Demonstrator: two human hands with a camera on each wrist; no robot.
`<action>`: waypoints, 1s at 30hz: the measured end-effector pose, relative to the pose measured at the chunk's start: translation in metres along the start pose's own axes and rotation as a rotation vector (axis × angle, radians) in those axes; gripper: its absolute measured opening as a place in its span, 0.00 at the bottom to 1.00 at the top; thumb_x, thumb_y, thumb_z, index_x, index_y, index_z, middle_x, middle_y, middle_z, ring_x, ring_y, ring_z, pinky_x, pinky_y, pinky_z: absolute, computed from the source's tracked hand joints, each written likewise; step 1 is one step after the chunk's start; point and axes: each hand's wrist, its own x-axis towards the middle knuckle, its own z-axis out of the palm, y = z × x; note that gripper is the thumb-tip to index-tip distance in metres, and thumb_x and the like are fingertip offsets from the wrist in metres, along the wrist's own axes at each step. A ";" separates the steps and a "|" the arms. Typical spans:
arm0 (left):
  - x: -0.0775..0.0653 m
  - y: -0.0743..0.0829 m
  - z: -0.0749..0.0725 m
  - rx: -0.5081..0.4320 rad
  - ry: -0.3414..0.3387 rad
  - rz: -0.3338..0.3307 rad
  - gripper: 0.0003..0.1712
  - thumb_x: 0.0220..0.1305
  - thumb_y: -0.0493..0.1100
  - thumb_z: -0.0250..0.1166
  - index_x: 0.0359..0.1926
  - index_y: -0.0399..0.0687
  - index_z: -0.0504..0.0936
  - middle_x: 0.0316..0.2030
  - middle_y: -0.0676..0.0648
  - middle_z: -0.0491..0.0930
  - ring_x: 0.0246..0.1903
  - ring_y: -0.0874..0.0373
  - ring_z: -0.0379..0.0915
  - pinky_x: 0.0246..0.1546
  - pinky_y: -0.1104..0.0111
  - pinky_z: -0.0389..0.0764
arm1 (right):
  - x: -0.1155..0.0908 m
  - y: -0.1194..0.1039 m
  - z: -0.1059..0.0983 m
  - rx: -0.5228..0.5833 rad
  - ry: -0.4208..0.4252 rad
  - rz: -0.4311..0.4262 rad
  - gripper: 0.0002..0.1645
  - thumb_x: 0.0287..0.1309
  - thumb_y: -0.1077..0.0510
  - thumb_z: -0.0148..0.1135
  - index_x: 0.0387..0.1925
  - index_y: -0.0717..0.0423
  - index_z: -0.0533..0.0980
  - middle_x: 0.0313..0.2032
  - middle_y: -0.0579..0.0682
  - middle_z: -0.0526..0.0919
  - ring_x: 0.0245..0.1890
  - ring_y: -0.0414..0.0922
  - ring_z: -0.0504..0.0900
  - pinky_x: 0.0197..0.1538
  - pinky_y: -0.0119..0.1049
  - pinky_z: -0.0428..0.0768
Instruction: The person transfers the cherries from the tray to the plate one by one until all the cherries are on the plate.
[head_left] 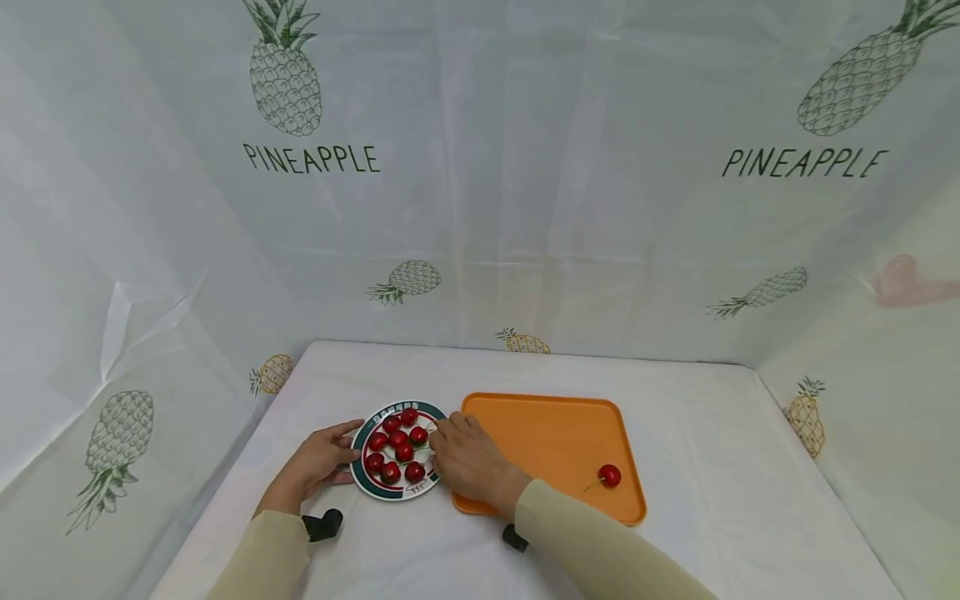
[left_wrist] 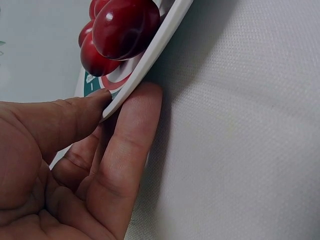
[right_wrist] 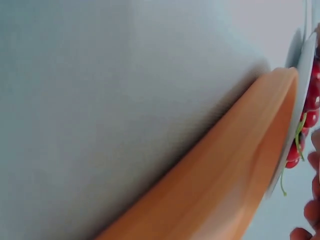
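A round plate [head_left: 373,488] with a green-patterned rim holds several red cherries [head_left: 398,438]. My left hand [head_left: 318,458] grips its left rim; in the left wrist view the thumb lies on top and fingers are under the edge [left_wrist: 145,65]. That side stands off the cloth. At the plate's right side, my right hand [head_left: 468,458] has its fingertips by the cherries, its palm over the left edge of an orange tray [head_left: 555,433]. A thin stem shows near those fingertips; I cannot tell whether they hold a cherry. Green stems [right_wrist: 299,135] show in the right wrist view.
One red cherry with a stem [head_left: 609,476] lies in the tray's lower right part. White cloth [head_left: 712,467] covers the table. Behind it hangs a sheet printed with pineapples [head_left: 525,208]. Black wrist-camera straps [head_left: 322,525] sit close to the tabletop.
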 end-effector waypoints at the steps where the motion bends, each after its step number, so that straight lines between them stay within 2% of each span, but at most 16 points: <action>1: 0.000 0.000 0.000 0.000 0.000 -0.001 0.37 0.72 0.29 0.62 0.80 0.48 0.66 0.60 0.31 0.73 0.37 0.53 0.84 0.39 0.58 0.91 | -0.002 0.000 -0.002 0.002 0.016 0.019 0.16 0.75 0.42 0.59 0.47 0.49 0.79 0.39 0.45 0.77 0.43 0.45 0.69 0.46 0.35 0.70; 4: 0.001 0.000 0.001 0.002 -0.005 0.001 0.38 0.73 0.29 0.62 0.80 0.48 0.65 0.62 0.30 0.73 0.37 0.53 0.85 0.39 0.58 0.91 | -0.010 0.004 -0.008 0.011 0.067 0.086 0.16 0.75 0.43 0.59 0.44 0.51 0.77 0.38 0.46 0.75 0.43 0.46 0.69 0.47 0.37 0.71; 9: 0.001 0.001 0.001 0.007 -0.008 0.005 0.38 0.72 0.29 0.62 0.80 0.47 0.65 0.59 0.31 0.72 0.38 0.53 0.84 0.39 0.58 0.92 | -0.029 0.015 -0.013 0.087 0.160 0.218 0.14 0.72 0.46 0.63 0.41 0.52 0.76 0.36 0.47 0.73 0.42 0.47 0.68 0.45 0.38 0.69; 15: -0.001 0.000 -0.001 0.018 -0.006 0.000 0.38 0.72 0.29 0.62 0.80 0.47 0.65 0.61 0.31 0.72 0.38 0.52 0.84 0.39 0.58 0.92 | -0.061 0.034 -0.016 0.138 0.216 0.318 0.15 0.71 0.47 0.66 0.44 0.54 0.77 0.38 0.49 0.75 0.40 0.49 0.69 0.43 0.40 0.68; 18: -0.001 0.000 -0.001 0.022 -0.011 0.004 0.38 0.73 0.30 0.62 0.81 0.47 0.64 0.62 0.30 0.71 0.38 0.52 0.84 0.40 0.59 0.91 | -0.081 0.044 -0.015 0.109 0.230 0.348 0.17 0.68 0.47 0.69 0.43 0.55 0.77 0.37 0.50 0.75 0.39 0.50 0.69 0.42 0.40 0.67; 24: -0.002 -0.001 0.000 0.022 -0.001 0.004 0.38 0.72 0.30 0.62 0.80 0.47 0.65 0.62 0.30 0.73 0.36 0.53 0.84 0.40 0.59 0.91 | -0.123 0.061 -0.011 0.023 0.280 0.406 0.21 0.56 0.50 0.78 0.34 0.56 0.74 0.30 0.50 0.70 0.34 0.49 0.65 0.38 0.38 0.63; 30: 0.000 -0.002 0.000 0.027 0.001 0.005 0.38 0.72 0.31 0.63 0.80 0.47 0.65 0.62 0.30 0.73 0.37 0.53 0.84 0.40 0.59 0.91 | -0.157 0.071 -0.009 -0.052 0.265 0.434 0.22 0.51 0.51 0.79 0.28 0.55 0.71 0.27 0.48 0.67 0.31 0.48 0.65 0.35 0.37 0.60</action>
